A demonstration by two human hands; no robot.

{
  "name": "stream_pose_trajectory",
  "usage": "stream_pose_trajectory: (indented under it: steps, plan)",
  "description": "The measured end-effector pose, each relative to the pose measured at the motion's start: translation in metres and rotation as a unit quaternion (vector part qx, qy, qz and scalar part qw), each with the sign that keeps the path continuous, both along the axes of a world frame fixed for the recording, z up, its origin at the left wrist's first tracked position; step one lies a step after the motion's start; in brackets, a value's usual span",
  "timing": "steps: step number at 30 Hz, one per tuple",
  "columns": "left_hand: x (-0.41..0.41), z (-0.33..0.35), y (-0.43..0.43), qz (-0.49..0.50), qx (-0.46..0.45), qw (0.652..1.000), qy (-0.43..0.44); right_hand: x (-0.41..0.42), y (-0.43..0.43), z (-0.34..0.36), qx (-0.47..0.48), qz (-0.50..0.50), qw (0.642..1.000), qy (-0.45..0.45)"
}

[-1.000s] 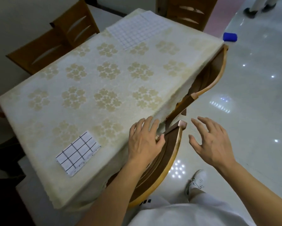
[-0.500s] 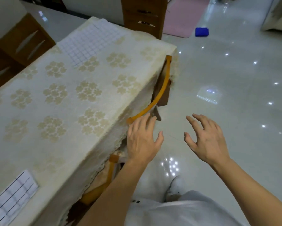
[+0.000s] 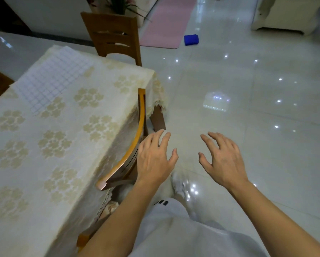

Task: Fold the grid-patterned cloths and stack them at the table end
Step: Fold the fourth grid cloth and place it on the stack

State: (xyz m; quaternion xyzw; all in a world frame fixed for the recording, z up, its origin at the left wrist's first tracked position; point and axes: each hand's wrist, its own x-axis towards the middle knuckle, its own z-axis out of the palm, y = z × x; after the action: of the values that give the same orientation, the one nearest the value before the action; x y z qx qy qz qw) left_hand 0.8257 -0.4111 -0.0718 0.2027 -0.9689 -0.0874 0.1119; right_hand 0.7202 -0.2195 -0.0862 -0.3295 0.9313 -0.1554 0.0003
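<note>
While the person is standing beside the counter, the tucked-in chair is jutting by the left arm, inviting a knock or trip. The grid-patterned cloth is lying flat at the far end, well apart from both hands. Left hand and right hand are hovering spread wide, holding nothing; a hasty grab is risking a skewed fold.

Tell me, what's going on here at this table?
A person is beside a table covered with a flowered tablecloth. Neither hand holds anything: the left hand and right hand are both out in front, fingers spread, above the floor next to a chair tucked in at the table's side. One grid-patterned cloth lies flat at the table's far end, untouched right now.
</note>
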Motion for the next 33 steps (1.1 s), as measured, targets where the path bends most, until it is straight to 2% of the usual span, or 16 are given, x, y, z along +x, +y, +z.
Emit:
stream_pose_trajectory:
  steps: [6,11,23,30,33]
  plan:
    - [-0.079,-0.012,-0.025,-0.024,0.013,0.999,-0.026,-0.067,-0.019,-0.006,0.015,-0.024,1.0,-0.005]
    - [-0.153,-0.021,-0.066,-0.042,0.028,0.999,0.003,-0.139,-0.056,-0.004,0.038,-0.029,0.999,-0.006]
    - [-0.296,-0.016,-0.166,-0.024,0.016,1.0,-0.009,-0.289,-0.157,0.001,0.036,-0.02,0.999,-0.002]
    - [-0.367,-0.022,-0.192,-0.011,0.001,0.999,-0.035,-0.364,-0.185,-0.006,0.03,-0.009,1.0,-0.001]
    - [-0.409,-0.022,-0.2,0.006,0.009,0.997,-0.08,-0.405,-0.198,-0.012,0.019,0.003,1.0,-0.003]
